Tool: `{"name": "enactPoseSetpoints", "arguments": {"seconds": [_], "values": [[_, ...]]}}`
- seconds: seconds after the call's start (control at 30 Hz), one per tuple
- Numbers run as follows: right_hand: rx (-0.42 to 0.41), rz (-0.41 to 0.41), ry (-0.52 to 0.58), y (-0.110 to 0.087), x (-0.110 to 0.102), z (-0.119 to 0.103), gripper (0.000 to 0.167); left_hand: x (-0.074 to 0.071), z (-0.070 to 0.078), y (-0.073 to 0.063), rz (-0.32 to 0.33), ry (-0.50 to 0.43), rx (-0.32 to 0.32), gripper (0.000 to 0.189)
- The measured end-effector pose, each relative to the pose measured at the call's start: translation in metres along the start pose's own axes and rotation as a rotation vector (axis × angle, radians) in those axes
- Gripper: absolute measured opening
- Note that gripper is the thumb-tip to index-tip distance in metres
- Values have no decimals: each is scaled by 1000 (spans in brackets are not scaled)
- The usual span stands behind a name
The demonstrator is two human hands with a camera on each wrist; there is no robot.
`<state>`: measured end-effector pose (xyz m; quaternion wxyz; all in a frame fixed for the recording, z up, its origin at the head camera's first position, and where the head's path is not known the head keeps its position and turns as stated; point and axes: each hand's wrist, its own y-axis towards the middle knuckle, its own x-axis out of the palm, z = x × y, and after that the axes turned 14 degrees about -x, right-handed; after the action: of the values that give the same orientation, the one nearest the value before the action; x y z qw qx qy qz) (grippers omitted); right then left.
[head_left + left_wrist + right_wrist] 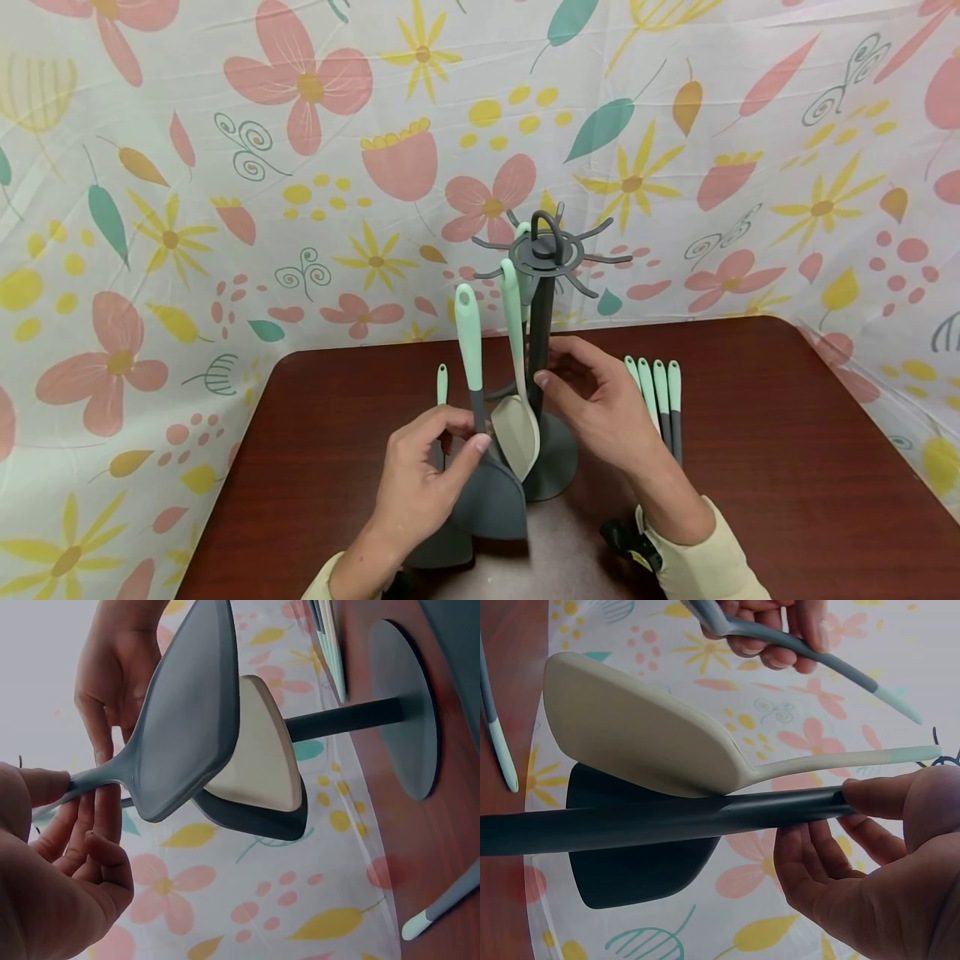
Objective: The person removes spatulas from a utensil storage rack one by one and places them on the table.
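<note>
Held — gray spatula [491, 502], dark stand [543, 321].

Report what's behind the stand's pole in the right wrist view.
A dark utensil head shows either side of the pole, with the floral cloth beyond; the covered strip cannot be seen.

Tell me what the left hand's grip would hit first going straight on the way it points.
Probably the beige spatula hanging just past the left hand's grip; depth is unclear, and the held gray turner might touch it first.
</note>
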<state>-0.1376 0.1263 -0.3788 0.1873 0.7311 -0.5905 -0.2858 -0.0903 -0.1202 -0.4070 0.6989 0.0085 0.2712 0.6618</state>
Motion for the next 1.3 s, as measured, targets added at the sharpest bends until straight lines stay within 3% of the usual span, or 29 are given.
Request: {"name": "enactPoseSetpoints", "arguments": {"seconds": [0.47, 0.8, 1.3], "values": [[-9, 7, -4, 0, 0, 0, 27, -5, -12, 2, -11, 36, -81, 6], [-2, 4, -14, 0, 0, 0, 27, -6, -14, 3, -10, 45, -104, 4], [3, 6, 2, 0, 0, 0, 28, -10, -19, 5, -45, 63, -274, 6]]}}
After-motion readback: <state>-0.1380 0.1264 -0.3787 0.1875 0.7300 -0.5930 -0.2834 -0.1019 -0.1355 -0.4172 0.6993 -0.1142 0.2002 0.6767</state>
